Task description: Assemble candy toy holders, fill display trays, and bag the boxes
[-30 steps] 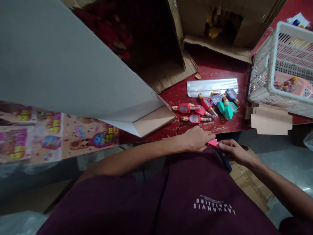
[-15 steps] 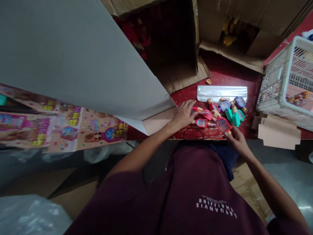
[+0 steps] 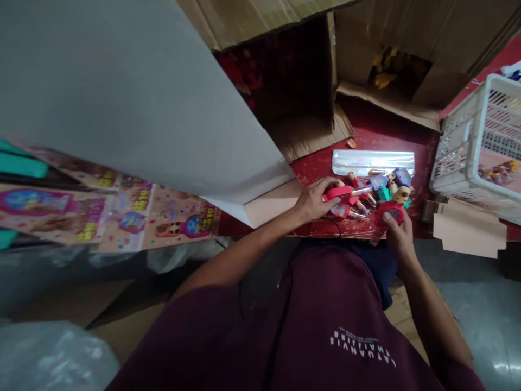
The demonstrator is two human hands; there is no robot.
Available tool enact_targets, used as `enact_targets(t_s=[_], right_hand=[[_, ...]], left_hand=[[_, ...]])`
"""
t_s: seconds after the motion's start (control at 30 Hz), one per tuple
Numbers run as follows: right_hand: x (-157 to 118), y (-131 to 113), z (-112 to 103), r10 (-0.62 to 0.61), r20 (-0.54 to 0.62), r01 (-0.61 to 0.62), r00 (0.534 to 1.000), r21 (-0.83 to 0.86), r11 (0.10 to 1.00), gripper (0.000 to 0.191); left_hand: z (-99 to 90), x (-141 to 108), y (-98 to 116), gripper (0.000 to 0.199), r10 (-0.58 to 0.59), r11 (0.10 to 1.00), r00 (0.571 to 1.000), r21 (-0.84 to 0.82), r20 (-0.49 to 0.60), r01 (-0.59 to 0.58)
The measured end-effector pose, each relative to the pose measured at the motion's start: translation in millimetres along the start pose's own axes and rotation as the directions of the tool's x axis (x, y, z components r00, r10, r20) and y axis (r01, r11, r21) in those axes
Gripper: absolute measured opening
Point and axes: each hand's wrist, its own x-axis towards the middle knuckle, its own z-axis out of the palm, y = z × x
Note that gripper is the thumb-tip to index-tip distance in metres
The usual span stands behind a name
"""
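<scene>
My left hand is closed around a red plastic toy, which has a clear tube sticking out to the right. To the right of it, my right hand grips another red toy with its thumb on the flat round face. A tan, spotted figure head tops that toy, and its clear tube points down toward the table edge. Between and beyond my hands lies a loose pile of similar toys, among them a purple one and a teal one. Several are partly hidden.
Behind the pile lies a silvery plastic sheet on the red table. Open cardboard boxes stand at the back. A white crate is at right, a large pale panel at left, near printed packaging.
My left hand, which rested on the pile, now holds a red toy raised from it. My right hand has lifted its red toy and turned it upright. The view has shifted slightly.
</scene>
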Motion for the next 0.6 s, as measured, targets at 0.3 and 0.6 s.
enact_targets(t_s=[0.3, 0.6], right_hand=[[4.1, 11.3, 54.1, 0.198, 0.567, -0.264, 0.800, 0.037, 0.964, 0.040], [-19.7, 7.5, 147.7, -0.093, 0.626, 0.208, 0.774, -0.113, 0.972, 0.036]], left_hand=[[-32.6, -88.3, 18.9, 0.058, -0.297, 0.855, 0.953, -0.462, -0.060, 0.237], [-91.5, -159.3, -15.0, 0.053, -0.291, 0.948, 0.732, -0.081, -0.616, 0.308]])
